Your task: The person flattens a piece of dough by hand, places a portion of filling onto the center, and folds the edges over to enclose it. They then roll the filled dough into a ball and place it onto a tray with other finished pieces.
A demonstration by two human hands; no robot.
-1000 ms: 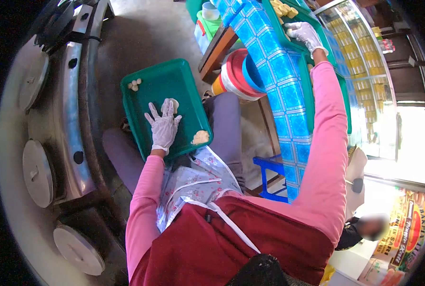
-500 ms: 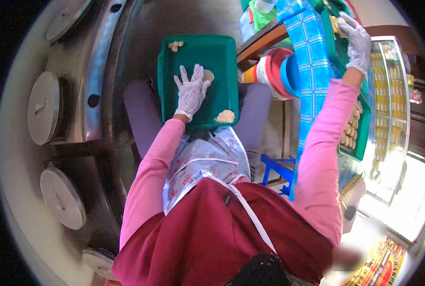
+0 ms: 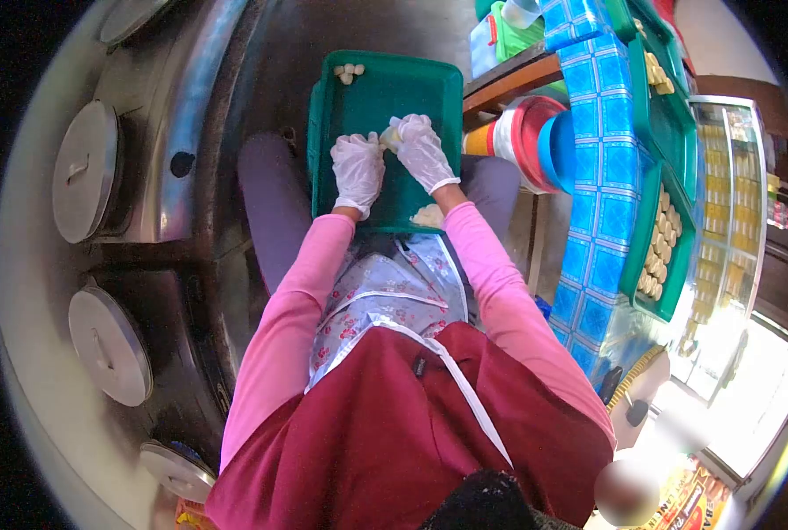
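Note:
Both hands, in clear gloves, are close together over a green tray (image 3: 394,79) on my lap. My left hand (image 3: 358,172) has its fingers curled at a pale piece of dough (image 3: 390,138). My right hand (image 3: 421,151) is closed on the same dough, which its fingers partly cover. Several small white balls (image 3: 348,72) lie in the tray's upper left corner. A flattened lump of dough (image 3: 427,215) rests at the lower right corner, near my right wrist.
To the right, a table with a blue checked cloth (image 3: 599,159) bears green trays (image 3: 663,300) with rows of shaped pieces (image 3: 660,246). Red and blue tubs (image 3: 556,152) stand beside it. Metal lids (image 3: 86,172) are on the left. A glass cabinet (image 3: 727,203) is at the far right.
My right hand has come from the tray on the table to the lap tray and closed on the dough. My left hand, spread flat before, has curled its fingers.

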